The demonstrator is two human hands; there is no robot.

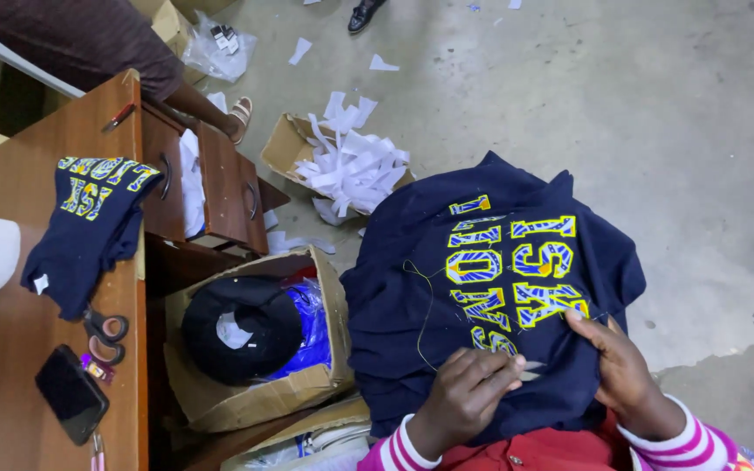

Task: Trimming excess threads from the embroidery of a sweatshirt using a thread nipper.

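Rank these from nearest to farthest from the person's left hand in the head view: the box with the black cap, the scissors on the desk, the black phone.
From the left hand, all three lie to its left:
1. Box with the black cap, on the floor beside the lap.
2. Scissors, on the wooden desk, past the box.
3. Black phone, farther left on the desk.

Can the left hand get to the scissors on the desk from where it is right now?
Probably yes. The left hand rests on the navy shirt, and the scissors lie uncovered on the wooden desk. The open cardboard box sits between them, so it is a long stretch.
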